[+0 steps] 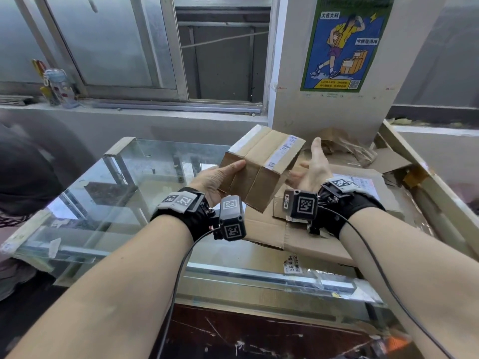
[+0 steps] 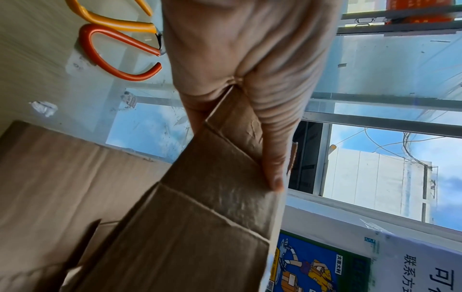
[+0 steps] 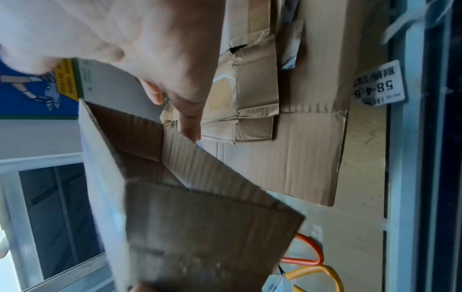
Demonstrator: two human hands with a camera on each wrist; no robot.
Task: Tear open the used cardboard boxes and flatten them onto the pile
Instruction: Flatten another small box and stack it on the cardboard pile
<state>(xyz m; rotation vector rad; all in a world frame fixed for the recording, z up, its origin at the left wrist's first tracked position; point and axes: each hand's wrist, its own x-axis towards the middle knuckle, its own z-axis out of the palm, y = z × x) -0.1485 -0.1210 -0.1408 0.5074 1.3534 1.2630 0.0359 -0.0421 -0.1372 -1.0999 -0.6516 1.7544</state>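
Plain brown box [image 1: 261, 167], orange-handled scissors [image 2: 120, 53]

Left hand [image 2: 245, 65] grips cardboard box [image 2: 200, 227] corner; scissors [image 2: 120, 45] behind.

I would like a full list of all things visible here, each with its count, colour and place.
cardboard box: one, brown, held above the glass counter
flattened cardboard pile: several sheets, brown, on the counter's right
glass counter: one, clear, below the hands
scissors: two pairs, orange and yellow handles, on the counter
poster: one, blue and green, on the pillar
bottle: one, clear, on the windowsill
left hand: grips the box's left side
right hand: open, at the box's right side
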